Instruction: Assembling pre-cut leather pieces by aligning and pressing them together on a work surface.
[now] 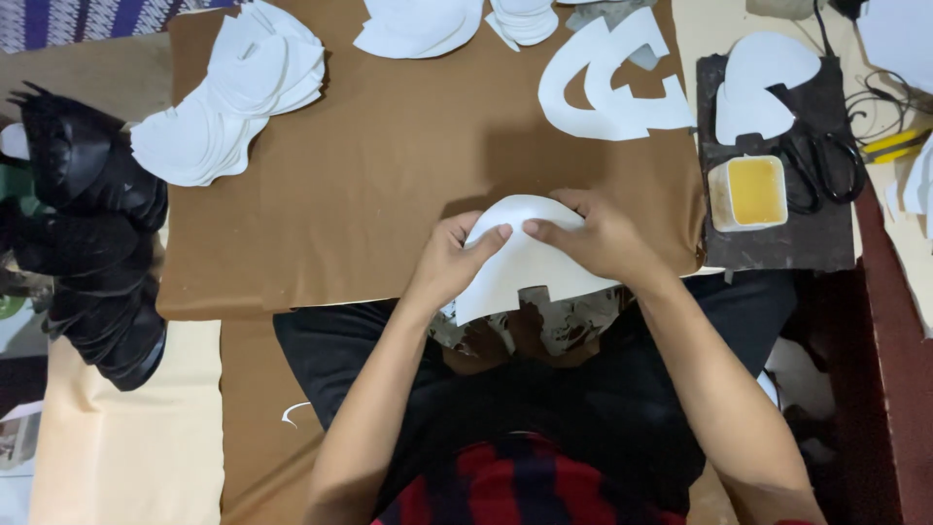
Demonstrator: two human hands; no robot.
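Lap: dark trousers and a red-and-dark checked shirt fill the bottom centre of the frame, nearest the camera.
Left hand point(449, 261): just left of centre, thumb and fingers pinching the left side of the white piece, thumb tip on its top face.
Right hand point(601, 238): just right of centre, fingers curled over the right side of the same piece, thumb pressed on top, nearly meeting the left thumb.
White piece point(520, 262): centre of frame, at the near edge of the brown sheet point(389, 175), held by both hands; a curved, arched cut-out that bows up between the thumbs.
Handling: it looks thin and light, and bends easily yet keeps a curve, so I judge it half-stiff, like card or stiffener sheet; probably creases if pinched hard; matte, not slippery.
Where to hold: by the two side edges, thumbs on top and fingers beneath, as the hands sit now; a flat grip near the arch seems safest.
Stacks point(228, 97): piles of similar white cut-outs at upper left and along the top edge, well apart from the hands.
Glue tub point(748, 192): pale box with yellow contents, right of the hands, on a dark mat.
Scissors point(821, 170): black, just right of the tub.
Black shoes point(92, 224): piled at the left edge.
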